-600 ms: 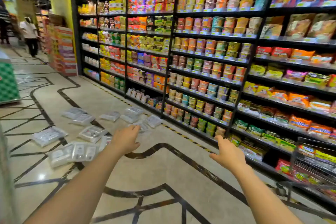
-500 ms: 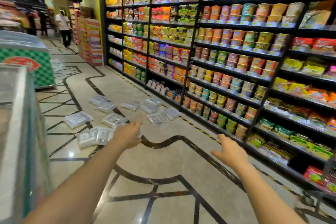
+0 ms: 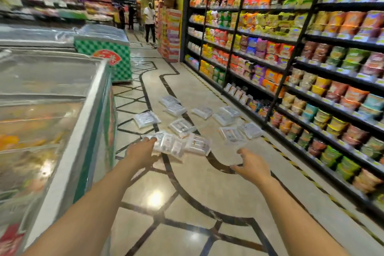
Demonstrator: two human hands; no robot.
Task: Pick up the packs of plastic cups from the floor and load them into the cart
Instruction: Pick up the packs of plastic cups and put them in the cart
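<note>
Both my arms are extended forward over the floor (image 3: 207, 193). My left hand (image 3: 141, 153) is relaxed, fingers loosely spread, holding nothing; the nearest packs (image 3: 176, 144) lie just beyond its fingertips. My right hand (image 3: 252, 165) is open, fingers slightly curved, also holding nothing. More packs lie scattered ahead of both hands. A freezer (image 3: 52, 110) stands left of my left hand; shelves (image 3: 311, 68) run right of my right hand.

Light: bright, even, from overhead store lamps
Glare: white spots on the glossy floor (image 3: 154, 199)
Blur: motion smear upper left
Distortion: shelves (image 3: 291, 52) bow at edges
</note>
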